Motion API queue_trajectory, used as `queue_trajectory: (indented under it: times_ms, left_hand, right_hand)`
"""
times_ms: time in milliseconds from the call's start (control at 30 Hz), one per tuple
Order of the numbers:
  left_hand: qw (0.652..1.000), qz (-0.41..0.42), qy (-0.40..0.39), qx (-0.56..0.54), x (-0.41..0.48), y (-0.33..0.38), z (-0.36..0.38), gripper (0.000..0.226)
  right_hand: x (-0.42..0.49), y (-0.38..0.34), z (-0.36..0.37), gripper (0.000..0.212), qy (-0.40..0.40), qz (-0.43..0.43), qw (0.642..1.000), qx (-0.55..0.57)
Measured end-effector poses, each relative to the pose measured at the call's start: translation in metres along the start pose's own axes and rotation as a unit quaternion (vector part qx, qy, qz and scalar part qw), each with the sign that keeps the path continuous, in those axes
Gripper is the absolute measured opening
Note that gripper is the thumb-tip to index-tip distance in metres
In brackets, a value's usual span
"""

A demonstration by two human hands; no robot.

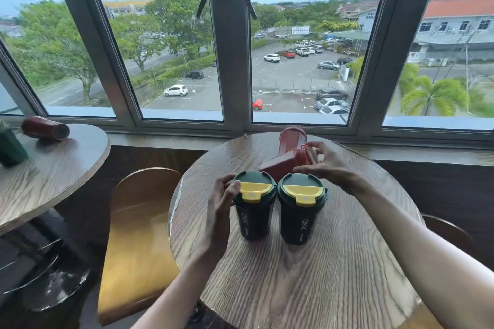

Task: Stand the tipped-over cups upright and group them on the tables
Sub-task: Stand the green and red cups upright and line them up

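On the round table in front of me, two green cups stand upright, side by side and touching or nearly so: the left green cup and the right green cup, both with yellow lid flaps. That pair looks done. My left hand rests against the left green cup from its nine o'clock side, fingers loosely curled on its wall rather than gripping hard.

Behind them, toward twelve o'clock, a red cup lies tipped over. My right hand is closed around its lid end, thumb and fingers pinching it, so I judge this one is the step in hand: bring it upright. Just beyond it, at one o'clock, a second red cup already stands.

On the side table at nine o'clock, another red cup lies on its side, well apart from a dark green cup at the frame edge that seems upright, though it is cut off and I cannot be sure.

So roughly half is done; two tipped cups are left.
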State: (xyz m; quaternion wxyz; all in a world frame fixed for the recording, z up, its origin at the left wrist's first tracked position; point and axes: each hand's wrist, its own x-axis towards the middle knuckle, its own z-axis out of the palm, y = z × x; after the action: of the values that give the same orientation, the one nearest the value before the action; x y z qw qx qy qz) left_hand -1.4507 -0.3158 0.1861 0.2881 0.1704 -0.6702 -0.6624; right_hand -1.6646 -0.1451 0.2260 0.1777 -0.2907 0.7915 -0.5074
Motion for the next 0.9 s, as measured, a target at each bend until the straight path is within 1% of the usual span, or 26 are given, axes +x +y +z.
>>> queue_trajectory:
  times_ms: [33,133,167,267,367,400,467,533,600,633,733,900]
  left_hand:
    - [1.000,-0.001,0.001,-0.001,0.000,0.001,0.000,0.058]
    - [1.000,-0.002,0.000,-0.008,0.000,0.001,0.001,0.056]
    - [1.000,-0.004,0.002,-0.011,-0.001,0.001,0.001,0.056]
    - [1.000,-0.006,0.009,-0.019,-0.002,0.001,0.003,0.060]
    - [1.000,-0.004,0.017,-0.020,-0.003,0.003,0.004,0.063]
    - [1.000,-0.003,0.021,-0.019,-0.003,0.004,0.005,0.064]
    - [1.000,0.000,0.023,-0.017,-0.004,0.005,0.005,0.065]
    - [0.999,0.003,0.026,-0.019,-0.005,0.005,0.006,0.064]
    - [1.000,0.003,0.028,-0.015,-0.005,0.005,0.007,0.062]
    - [0.999,0.002,0.029,-0.013,-0.005,0.005,0.008,0.061]
    - [0.999,0.002,0.038,-0.018,-0.005,0.004,0.010,0.063]
    - [0.999,-0.001,0.036,-0.021,-0.005,0.003,0.009,0.065]
  right_hand:
    - [0.005,-0.012,-0.001,0.084,-0.019,-0.013,1.000,-0.016]
    - [0.026,-0.046,0.004,0.088,-0.065,-0.042,0.986,-0.149]
    - [0.034,-0.055,0.010,0.088,-0.086,-0.042,0.980,-0.176]
    - [0.049,-0.078,0.038,0.088,-0.144,-0.048,0.962,-0.228]
    - [0.055,-0.091,0.061,0.092,-0.166,-0.067,0.944,-0.277]
    - [0.055,-0.093,0.065,0.091,-0.170,-0.066,0.940,-0.289]
    - [0.057,-0.094,0.068,0.080,-0.175,-0.052,0.935,-0.302]
    - [0.058,-0.093,0.067,0.065,-0.193,-0.028,0.941,-0.278]
    - [0.057,-0.090,0.065,0.054,-0.211,-0.005,0.955,-0.210]
    - [0.057,-0.088,0.064,0.052,-0.210,0.002,0.961,-0.182]
    - [0.054,-0.087,0.063,0.048,-0.195,0.005,0.968,-0.158]
    - [0.049,-0.086,0.058,0.044,-0.222,0.009,0.967,-0.124]
